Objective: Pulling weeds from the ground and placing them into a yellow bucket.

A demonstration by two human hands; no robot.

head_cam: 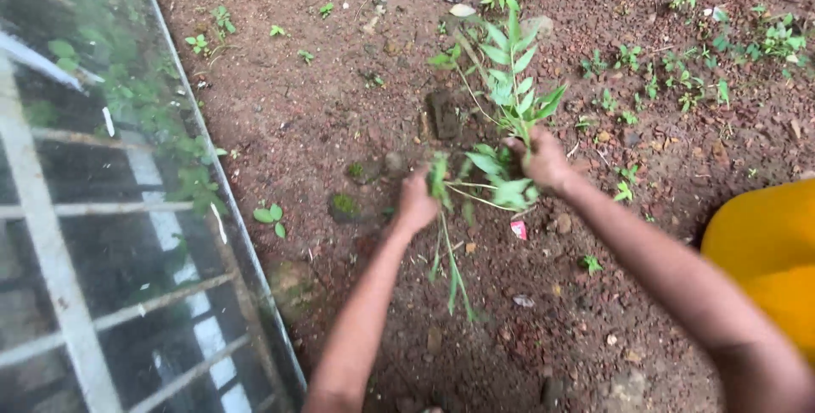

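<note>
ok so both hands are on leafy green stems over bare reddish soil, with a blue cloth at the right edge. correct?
Not quite: the cloth at the right edge is yellow, not blue. The rest holds. In the head view the left hand grips a cut leafy stem, the right hand holds the rooted leafy plant, and both are over bare reddish soil.

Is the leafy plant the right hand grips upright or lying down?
Upright, leaning slightly. The leafy plant rises from the right hand with leaves spread. The left hand holds a separate sprig that hangs downward. Rooting cannot be told.
</note>
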